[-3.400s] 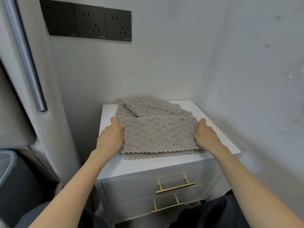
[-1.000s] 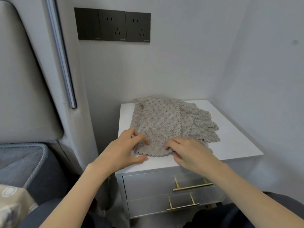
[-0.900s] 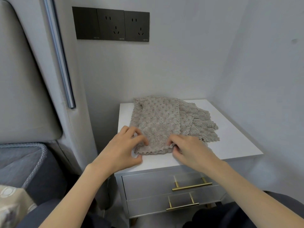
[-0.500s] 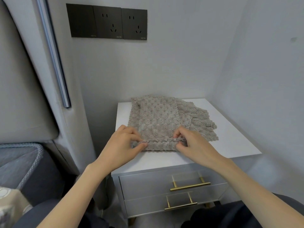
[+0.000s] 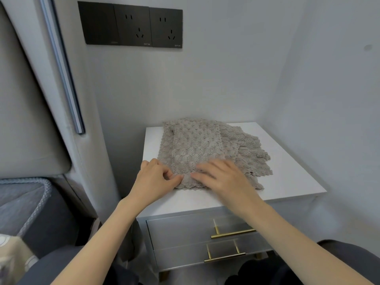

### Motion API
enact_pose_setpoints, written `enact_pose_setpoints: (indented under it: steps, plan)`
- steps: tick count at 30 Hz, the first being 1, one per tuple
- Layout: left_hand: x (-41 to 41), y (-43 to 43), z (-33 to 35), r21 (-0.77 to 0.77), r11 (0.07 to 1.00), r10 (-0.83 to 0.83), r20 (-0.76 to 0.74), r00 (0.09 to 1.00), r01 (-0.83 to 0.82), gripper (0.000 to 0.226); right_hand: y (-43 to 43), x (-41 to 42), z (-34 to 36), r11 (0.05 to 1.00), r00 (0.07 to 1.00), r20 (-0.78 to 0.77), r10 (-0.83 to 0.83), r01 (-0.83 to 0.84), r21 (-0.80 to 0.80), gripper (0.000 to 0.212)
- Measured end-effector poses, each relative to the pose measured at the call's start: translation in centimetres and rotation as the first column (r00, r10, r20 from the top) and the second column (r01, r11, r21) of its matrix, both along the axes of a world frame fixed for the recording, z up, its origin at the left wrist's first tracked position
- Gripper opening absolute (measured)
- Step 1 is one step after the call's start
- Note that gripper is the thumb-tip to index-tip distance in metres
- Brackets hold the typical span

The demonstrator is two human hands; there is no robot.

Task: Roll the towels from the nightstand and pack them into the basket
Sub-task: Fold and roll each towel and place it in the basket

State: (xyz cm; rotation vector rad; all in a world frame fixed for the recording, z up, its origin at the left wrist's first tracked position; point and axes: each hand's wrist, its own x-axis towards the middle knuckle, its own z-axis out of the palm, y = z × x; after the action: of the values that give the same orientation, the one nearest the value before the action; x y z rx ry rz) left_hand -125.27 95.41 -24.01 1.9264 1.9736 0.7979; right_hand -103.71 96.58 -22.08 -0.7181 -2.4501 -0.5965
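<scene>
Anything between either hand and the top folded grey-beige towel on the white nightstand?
Nothing visible. The left hand pinches the near edge of the folded grey-beige knobbly towel, and the right hand lies flat on it, atop the white nightstand. The basket is not in view, so that path cannot be judged.

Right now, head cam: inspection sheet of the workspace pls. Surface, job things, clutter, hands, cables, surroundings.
Surface: white nightstand top, flat; two shut drawers below it.
Job's things: folded towel lies lengthwise on a second towel spread beneath it; the hands hide whether a roll has begun. Basket: not in view.
Clutter: nothing seen.
Hands: left hand pinches the folded towel's near left corner; right hand lies on its near end, fingers straight, blurred.
Cables: nothing seen; black socket panel on the wall, nothing plugged in.
Surroundings: padded headboard to the left, grey bedding at lower left, bare walls behind and to the right.
</scene>
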Motion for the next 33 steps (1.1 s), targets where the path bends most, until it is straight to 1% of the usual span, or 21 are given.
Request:
enact_pose_setpoints:
  steps: [1,3,6,10,12,13,15,17,19,21,24,26,28,30,33]
  plan:
    - [-0.1,0.1,0.0,-0.002,1.000,-0.016,-0.006,1.000,0.016,0.041,-0.2,-0.3,-0.3,0.999,0.997,0.057,0.044,-0.045,0.018,0.032]
    - [-0.2,0.3,-0.1,0.008,0.999,-0.038,-0.036,0.999,0.038,0.045,-0.7,-1.0,-1.0,0.998,0.993,0.102,0.066,-0.065,-0.016,0.031]
    - [-0.6,0.6,-0.2,-0.010,0.999,-0.033,-0.023,0.999,0.033,0.047,-1.0,-1.3,-1.7,0.996,0.995,0.099,-0.002,0.011,-0.093,0.040]
    - [-0.8,0.5,-0.1,-0.058,0.998,-0.007,0.002,1.000,0.007,0.047,-0.9,0.0,-1.4,0.985,0.992,0.078,-0.096,0.106,-0.136,0.035]
    - [-0.4,0.2,0.0,-0.043,0.999,0.020,-0.005,1.000,-0.020,0.039,-0.7,1.0,-1.3,0.974,0.989,0.062,-0.136,0.145,-0.174,0.032]
    - [-0.2,0.0,0.1,-0.019,0.999,0.036,-0.023,0.999,-0.036,0.034,-0.6,1.5,-1.3,0.967,0.986,0.060,-0.155,0.164,-0.197,0.031]
    - [0.1,-0.4,0.3,0.087,0.996,0.037,-0.056,0.998,-0.032,0.028,-0.3,2.3,-1.5,0.946,0.981,0.069,-0.182,0.194,-0.259,0.032]
    - [0.4,-0.8,0.8,0.229,0.970,-0.068,-0.070,0.995,0.082,0.026,-0.2,2.8,-1.6,0.932,0.979,0.084,-0.186,0.202,-0.300,0.035]
    - [0.6,-1.1,1.1,0.297,0.921,-0.221,-0.135,0.966,0.252,0.024,-0.3,3.1,-1.7,0.935,0.980,0.070,-0.184,0.196,-0.295,0.035]
    - [0.8,-1.4,1.1,0.255,0.904,-0.300,-0.192,0.935,0.343,0.026,-0.2,3.1,-1.7,0.942,0.985,0.038,-0.170,0.174,-0.287,0.034]
    - [0.3,-1.8,0.9,0.201,0.918,-0.300,-0.215,0.929,0.343,0.029,0.1,3.4,-1.8,0.951,0.992,-0.027,-0.124,0.111,-0.288,0.032]
    - [0.0,-1.9,0.8,0.181,0.919,-0.297,-0.260,0.919,0.349,0.036,0.2,3.5,-1.8,0.950,0.991,-0.042,-0.125,0.107,-0.295,0.032]
    - [-0.2,-2.0,0.9,0.155,0.931,-0.274,-0.298,0.914,0.330,0.041,0.3,3.8,-1.9,0.930,0.989,-0.044,-0.141,0.117,-0.348,0.032]
    - [-0.5,-2.0,0.9,0.144,0.946,-0.237,-0.301,0.924,0.290,0.040,0.4,4.0,-1.8,0.886,0.983,-0.050,-0.179,0.138,-0.443,0.031]
    - [-0.7,-1.9,0.9,0.118,0.957,-0.225,-0.282,0.933,0.267,0.039,0.7,4.1,-1.8,0.855,0.974,-0.034,-0.226,0.181,-0.486,0.031]
